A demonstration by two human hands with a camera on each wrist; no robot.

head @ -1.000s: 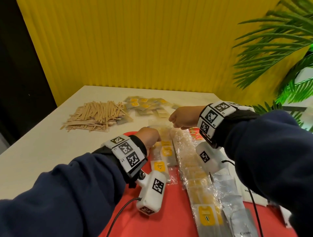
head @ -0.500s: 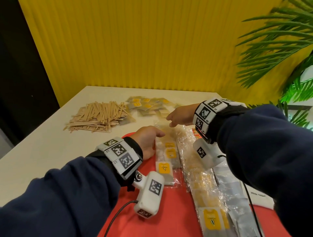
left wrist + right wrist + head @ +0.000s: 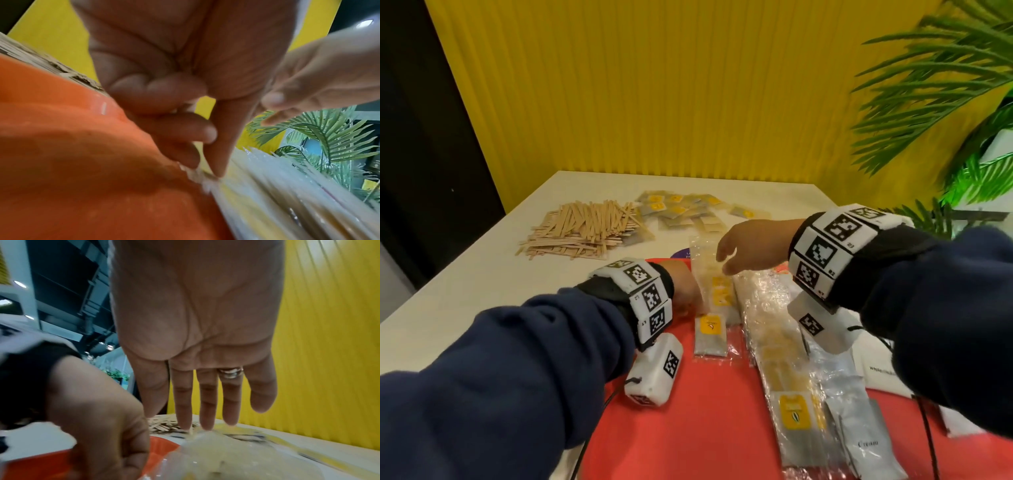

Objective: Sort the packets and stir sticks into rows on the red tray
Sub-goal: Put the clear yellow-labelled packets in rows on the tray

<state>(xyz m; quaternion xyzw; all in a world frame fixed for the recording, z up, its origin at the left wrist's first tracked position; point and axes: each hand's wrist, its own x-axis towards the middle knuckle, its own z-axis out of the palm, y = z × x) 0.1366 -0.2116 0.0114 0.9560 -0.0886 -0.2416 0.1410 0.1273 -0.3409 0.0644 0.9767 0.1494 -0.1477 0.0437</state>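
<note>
A red tray (image 3: 705, 428) holds rows of packets. My left hand (image 3: 693, 305) sits at the left edge of the leftmost row of clear yellow-label packets (image 3: 717, 298). In the left wrist view my left hand (image 3: 205, 162) pinches the packets' edge (image 3: 207, 178) between thumb and curled fingers. My right hand (image 3: 722, 260) hovers over the far end of that row. Seen from the right wrist, my right hand (image 3: 205, 418) is flat, its straight fingertips (image 3: 185, 423) touching a clear packet (image 3: 226, 451). A longer clear row (image 3: 780, 342) and silver packets (image 3: 859, 428) lie to the right.
On the white table (image 3: 465, 291) beyond the tray lie a heap of wooden stir sticks (image 3: 582, 229) and a pile of loose yellow-label packets (image 3: 681, 209). A yellow wall stands behind, and a green plant (image 3: 945, 85) is at the right.
My right hand has straightened its fingers and come down a little onto the far end of the left row. My left hand has stayed at that row's left edge.
</note>
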